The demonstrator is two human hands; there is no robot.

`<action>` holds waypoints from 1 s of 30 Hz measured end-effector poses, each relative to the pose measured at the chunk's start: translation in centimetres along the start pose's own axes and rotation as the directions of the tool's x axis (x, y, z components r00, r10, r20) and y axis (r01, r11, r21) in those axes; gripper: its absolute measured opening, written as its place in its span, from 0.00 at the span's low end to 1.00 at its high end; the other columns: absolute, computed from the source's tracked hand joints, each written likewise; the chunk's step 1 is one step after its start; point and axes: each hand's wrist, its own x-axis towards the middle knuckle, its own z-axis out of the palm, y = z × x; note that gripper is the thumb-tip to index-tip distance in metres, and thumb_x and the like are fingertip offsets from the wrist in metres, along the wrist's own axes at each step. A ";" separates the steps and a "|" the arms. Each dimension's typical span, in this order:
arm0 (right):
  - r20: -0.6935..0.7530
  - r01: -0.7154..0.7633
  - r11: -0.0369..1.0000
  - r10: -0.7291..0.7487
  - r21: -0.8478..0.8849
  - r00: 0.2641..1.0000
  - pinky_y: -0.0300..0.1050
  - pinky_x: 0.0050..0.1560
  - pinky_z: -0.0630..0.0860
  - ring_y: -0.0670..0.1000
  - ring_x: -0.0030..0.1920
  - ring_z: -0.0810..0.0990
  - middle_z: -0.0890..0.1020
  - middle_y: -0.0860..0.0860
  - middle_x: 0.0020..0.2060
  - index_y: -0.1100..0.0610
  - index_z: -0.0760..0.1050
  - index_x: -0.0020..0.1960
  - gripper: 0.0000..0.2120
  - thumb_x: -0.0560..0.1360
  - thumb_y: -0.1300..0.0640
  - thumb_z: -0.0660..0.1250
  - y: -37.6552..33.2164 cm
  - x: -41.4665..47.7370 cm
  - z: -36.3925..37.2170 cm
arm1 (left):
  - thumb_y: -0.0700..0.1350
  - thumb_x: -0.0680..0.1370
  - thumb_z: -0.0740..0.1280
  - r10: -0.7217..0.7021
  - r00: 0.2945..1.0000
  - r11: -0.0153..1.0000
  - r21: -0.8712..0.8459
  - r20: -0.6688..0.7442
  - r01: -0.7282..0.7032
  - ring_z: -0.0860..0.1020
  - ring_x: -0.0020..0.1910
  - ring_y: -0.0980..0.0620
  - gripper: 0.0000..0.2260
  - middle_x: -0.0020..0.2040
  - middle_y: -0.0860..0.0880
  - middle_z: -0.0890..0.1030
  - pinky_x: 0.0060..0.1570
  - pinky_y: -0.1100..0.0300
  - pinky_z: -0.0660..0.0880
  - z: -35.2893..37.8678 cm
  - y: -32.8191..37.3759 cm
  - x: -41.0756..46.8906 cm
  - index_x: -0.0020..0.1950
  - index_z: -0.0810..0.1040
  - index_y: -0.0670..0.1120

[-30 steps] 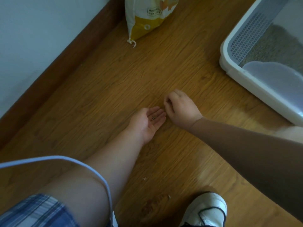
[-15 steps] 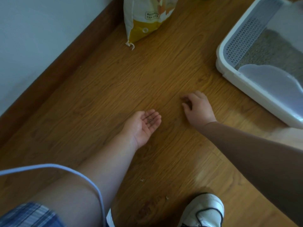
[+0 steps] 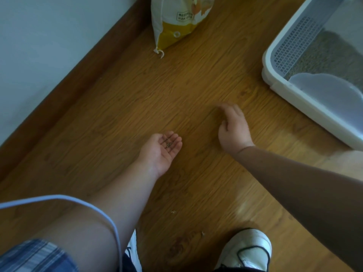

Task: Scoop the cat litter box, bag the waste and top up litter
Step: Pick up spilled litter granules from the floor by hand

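Holding left hand [image 3: 160,152] palm up, down at floor [image 3: 117,114]. Fingers [image 3: 172,142] loose, nearly straight, carrying few dark litter grains [image 3: 169,144]. Right hand [image 3: 233,128] palm down just right of those fingers, not touching. Its fingers curled, tips at floor; blurred, can't tell if pinching anything. Litter box [image 3: 275,83] well off to right of right fingers, grey litter [image 3: 330,55] inside. Litter bag [image 3: 174,22] far ahead of left fingers, by wall [image 3: 49,46]. White shoe [image 3: 247,248] behind both hands.
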 end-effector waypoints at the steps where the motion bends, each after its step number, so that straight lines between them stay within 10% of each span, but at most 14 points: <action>1: 0.004 -0.045 0.999 0.045 -0.014 0.999 0.45 0.76 0.60 0.52 0.73 0.65 0.71 0.53 0.71 0.57 0.69 0.73 0.27 0.75 0.69 0.57 0.4 0.4 -0.3 | 0.44 0.85 0.57 0.003 1.000 1.000 -0.008 -0.007 -0.004 0.82 0.52 0.43 0.14 0.51 0.40 0.82 0.52 0.52 0.81 -0.2 0.1 -0.1 0.57 0.78 0.37; 16: 0.340 0.450 0.864 -0.364 -0.224 0.867 0.53 0.79 0.54 0.56 0.78 0.61 0.68 0.58 0.75 0.62 0.65 0.76 0.27 0.77 0.67 0.60 -1.8 -1.9 4.9 | 0.43 0.84 0.57 0.042 0.999 0.988 -0.152 0.015 -0.039 0.84 0.45 0.45 0.14 0.44 0.41 0.83 0.48 0.52 0.81 -2.3 1.9 -0.4 0.54 0.79 0.37; 25: 0.810 0.852 0.481 -0.404 -0.207 0.425 0.51 0.75 0.33 0.53 0.80 0.42 0.44 0.54 0.81 0.57 0.42 0.82 0.33 0.83 0.45 0.50 -5.8 -7.7 9.2 | 0.44 0.84 0.57 0.113 0.994 0.971 -0.214 0.013 -0.107 0.85 0.47 0.45 0.13 0.45 0.43 0.84 0.49 0.52 0.81 -4.9 3.9 -0.5 0.54 0.79 0.39; 30: 0.750 0.790 0.518 -0.366 -0.327 0.550 0.51 0.79 0.39 0.53 0.81 0.46 0.49 0.56 0.81 0.58 0.41 0.80 0.36 0.82 0.40 0.50 -4.6 -4.5 8.8 | 0.44 0.84 0.57 0.074 0.997 0.975 -0.212 0.021 -0.067 0.82 0.50 0.45 0.13 0.45 0.42 0.83 0.51 0.52 0.79 -3.9 3.3 -0.8 0.53 0.79 0.38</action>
